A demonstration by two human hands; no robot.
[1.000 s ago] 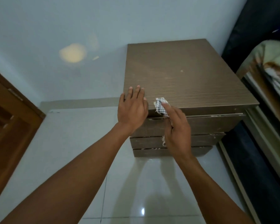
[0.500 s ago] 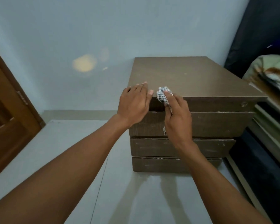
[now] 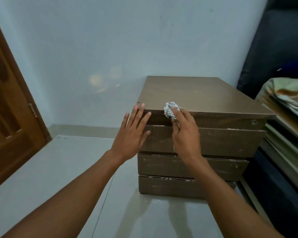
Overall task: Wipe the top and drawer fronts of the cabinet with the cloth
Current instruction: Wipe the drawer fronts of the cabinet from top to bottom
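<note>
cloth (image 3: pixel 171 110) | bunched under right hand (image 3: pixel 185 134) fingertips, cabinet (image 3: pixel 205 93) front edge | left hand (image 3: pixel 132 134) spread

Right hand (image 3: pixel 185 134) presses a bunched checked cloth (image 3: pixel 170 109) against the front top edge of the brown cabinet (image 3: pixel 196 93). Left hand (image 3: pixel 132 134) is flat, fingers spread, at the cabinet's front left corner. Three drawer fronts (image 3: pixel 222 141) visible, all closed.

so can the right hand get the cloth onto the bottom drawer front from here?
Probably yes. The right hand holds the cloth at the cabinet's top front edge, and the bottom drawer front below is uncovered, with only bare floor in front of it.
</note>
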